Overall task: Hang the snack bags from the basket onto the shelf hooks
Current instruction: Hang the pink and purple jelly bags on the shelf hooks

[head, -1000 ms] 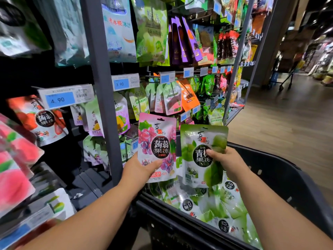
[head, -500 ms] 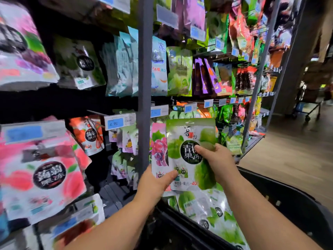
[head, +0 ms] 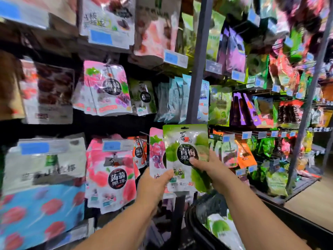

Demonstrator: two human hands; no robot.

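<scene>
Dark shelf rack (head: 197, 69), hanging snack bags (head: 106, 89), price tags (head: 112, 146), black basket (head: 193, 227) holding green bags (head: 221, 229)

Two bare forearms (head: 252, 210), bare left hand (head: 153, 183) and right hand (head: 207, 170).

There is a single wide-angle camera, worn on my head. It faces forward at the shelf (head: 198, 69), which stands near and fills the left and centre. My left hand (head: 155, 181) and right hand (head: 210, 168) sit near mid-frame. The basket (head: 194, 230) is low right, the floor (head: 310, 201) far right.
</scene>
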